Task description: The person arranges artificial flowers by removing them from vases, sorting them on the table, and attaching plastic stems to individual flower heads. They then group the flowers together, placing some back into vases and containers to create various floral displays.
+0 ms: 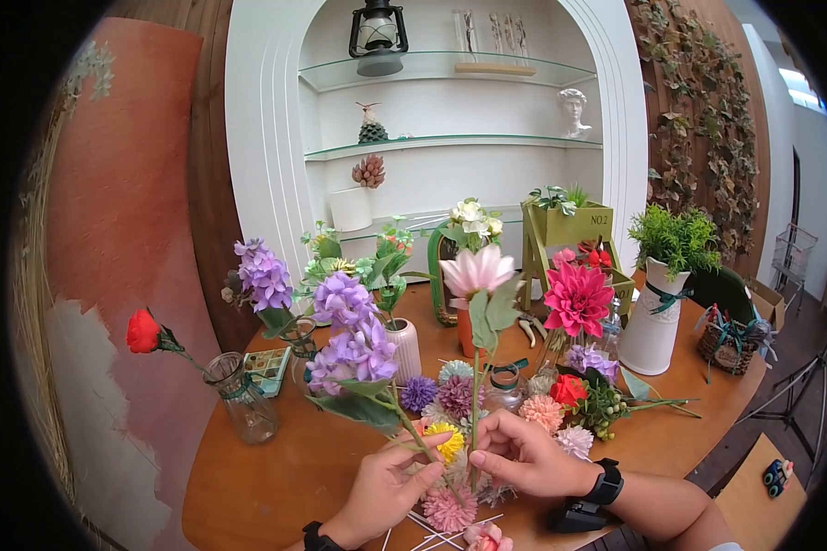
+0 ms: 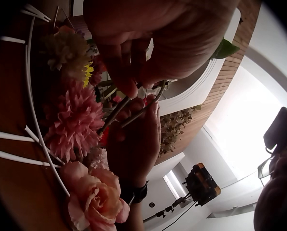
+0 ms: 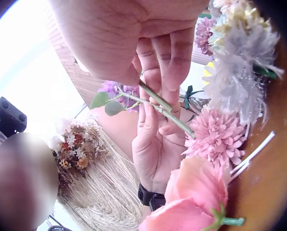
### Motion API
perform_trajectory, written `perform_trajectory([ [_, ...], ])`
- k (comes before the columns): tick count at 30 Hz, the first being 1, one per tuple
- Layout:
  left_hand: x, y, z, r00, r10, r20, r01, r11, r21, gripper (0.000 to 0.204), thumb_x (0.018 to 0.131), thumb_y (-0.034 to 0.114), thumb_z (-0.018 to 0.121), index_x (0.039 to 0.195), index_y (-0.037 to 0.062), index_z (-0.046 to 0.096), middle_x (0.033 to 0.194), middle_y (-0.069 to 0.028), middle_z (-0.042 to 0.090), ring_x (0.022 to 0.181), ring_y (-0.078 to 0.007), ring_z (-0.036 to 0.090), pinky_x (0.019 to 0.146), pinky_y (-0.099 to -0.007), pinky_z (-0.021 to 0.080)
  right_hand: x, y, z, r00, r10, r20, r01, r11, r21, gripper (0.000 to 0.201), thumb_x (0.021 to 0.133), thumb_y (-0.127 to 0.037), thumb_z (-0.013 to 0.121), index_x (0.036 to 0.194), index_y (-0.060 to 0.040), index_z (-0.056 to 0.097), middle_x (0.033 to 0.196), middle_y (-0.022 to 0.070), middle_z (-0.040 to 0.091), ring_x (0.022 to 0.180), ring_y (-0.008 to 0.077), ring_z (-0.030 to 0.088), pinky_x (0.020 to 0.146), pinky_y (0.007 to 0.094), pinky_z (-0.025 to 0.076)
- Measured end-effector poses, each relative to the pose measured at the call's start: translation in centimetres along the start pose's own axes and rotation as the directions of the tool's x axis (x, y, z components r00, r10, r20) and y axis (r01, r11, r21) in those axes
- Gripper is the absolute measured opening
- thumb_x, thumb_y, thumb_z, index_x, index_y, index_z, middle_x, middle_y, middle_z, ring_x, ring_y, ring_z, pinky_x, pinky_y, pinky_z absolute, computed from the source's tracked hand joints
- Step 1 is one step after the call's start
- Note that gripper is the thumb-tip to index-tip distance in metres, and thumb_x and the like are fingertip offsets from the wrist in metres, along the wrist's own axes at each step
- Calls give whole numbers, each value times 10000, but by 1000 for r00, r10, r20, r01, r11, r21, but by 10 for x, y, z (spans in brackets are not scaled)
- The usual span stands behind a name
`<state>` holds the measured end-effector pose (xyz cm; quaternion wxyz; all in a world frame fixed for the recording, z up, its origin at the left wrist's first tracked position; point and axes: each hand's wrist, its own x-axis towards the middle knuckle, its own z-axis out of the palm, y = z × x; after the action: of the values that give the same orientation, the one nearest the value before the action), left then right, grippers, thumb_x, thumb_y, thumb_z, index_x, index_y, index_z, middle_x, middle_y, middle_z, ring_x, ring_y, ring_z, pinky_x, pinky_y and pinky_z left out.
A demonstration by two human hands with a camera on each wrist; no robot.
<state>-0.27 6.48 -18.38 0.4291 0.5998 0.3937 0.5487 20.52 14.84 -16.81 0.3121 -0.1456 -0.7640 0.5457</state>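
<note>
My left hand (image 1: 386,491) pinches the green stem of a tall purple artificial flower spray (image 1: 354,349), which leans to the left. In my right hand (image 1: 535,461), thumb and fingertips pinch the stem of a pale pink flower (image 1: 476,274) with grey-green leaves, held upright. The two hands are close together, and the right wrist view shows the stems (image 3: 158,103) crossing between them. Below the hands lie a pink pompom flower (image 1: 449,508) and a peach-pink rose (image 2: 97,197). A yellow flower (image 1: 446,443) shows just behind the left fingers.
White sticks (image 1: 432,534) lie at the front table edge. A glass jar (image 1: 250,413) with a red rose stands left, a pink ribbed vase (image 1: 402,349) behind the hands, and a white pitcher (image 1: 651,331) with greenery at right. Several loose flower heads cover the middle.
</note>
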Motion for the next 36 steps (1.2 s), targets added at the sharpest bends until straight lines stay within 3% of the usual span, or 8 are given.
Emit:
perform_trajectory([
  [10, 1, -4, -5, 996, 67, 51, -75, 983, 170, 380, 924, 29, 597, 1293, -35, 528, 1299, -117, 504, 1021, -152, 560, 724, -270, 539, 0, 3, -1, 1000, -2, 8, 2, 1000, -4, 166, 955, -125, 590, 1044, -54, 469, 885, -3, 583, 744, 31, 549, 596, 193, 478],
  [13, 0, 5, 3, 1000, -1, -28, 1, 1000, -3, 338, 905, 46, 633, 1236, -15, 598, 1158, -73, 551, 1154, -145, 497, 928, -283, 449, 0, 4, -2, 1000, 3, 13, -3, 1000, -3, 173, 948, -111, 599, 1045, -53, 468, 901, 6, 598, 776, 39, 565, 612, 203, 484],
  [17, -1, 8, 4, 999, -29, -17, 28, 997, -74, 312, 909, 34, 625, 1214, -27, 602, 1169, -78, 549, 1096, -136, 556, 878, -260, 508, 0, 12, -1, 996, -87, -1, 87, 995, -47, 180, 948, -104, 592, 1063, -44, 467, 873, 3, 605, 744, 34, 565, 595, 187, 455],
  [20, -2, 8, 2, 998, -62, 12, 63, 996, -65, 280, 906, 41, 635, 1175, -35, 621, 1110, -67, 592, 978, -129, 617, 841, -254, 531, 1, 2, 4, 996, -85, -7, 85, 988, 129, 173, 959, -120, 580, 1070, -44, 472, 860, 8, 606, 753, 50, 591, 603, 197, 476],
  [22, -2, 7, 3, 994, -99, 37, 101, 993, -60, 260, 903, 49, 643, 1147, -40, 634, 1068, -63, 621, 909, -124, 642, 820, -253, 538, 1, -1, 4, 1000, 13, 11, -15, 972, 234, 213, 971, -142, 563, 1143, -38, 494, 838, 11, 607, 764, 65, 614, 637, 206, 497],
  [25, -3, 4, 5, 999, 50, 17, -50, 999, 20, 210, 895, 64, 661, 1073, -45, 662, 1004, -67, 664, 864, -110, 649, 778, -239, 545, -1, -2, 3, 994, 99, 38, -105, 972, 212, 273, 979, -163, 557, 1218, -37, 514, 797, -16, 576, 712, 42, 568, 614, 195, 459],
  [29, -4, 16, 4, 982, -159, 106, 152, 986, 74, 164, 903, 82, 656, 995, -51, 681, 905, -61, 695, 798, -85, 651, 693, -216, 542, -1, 8, 7, 999, 25, 26, -32, 959, 280, 290, 961, -151, 594, 1224, -38, 547, 749, -53, 530, 657, 12, 484, 573, 187, 395],
  [36, -4, 25, 10, 976, -156, 152, 133, 979, 154, 143, 903, 97, 657, 914, -38, 703, 794, -44, 709, 694, -51, 640, 603, -210, 522, -5, -3, 14, 997, 47, -60, -39, 990, 132, 152, 899, -115, 681, 1017, -20, 668, 622, -107, 409, 584, -8, 369, 525, 189, 312],
])
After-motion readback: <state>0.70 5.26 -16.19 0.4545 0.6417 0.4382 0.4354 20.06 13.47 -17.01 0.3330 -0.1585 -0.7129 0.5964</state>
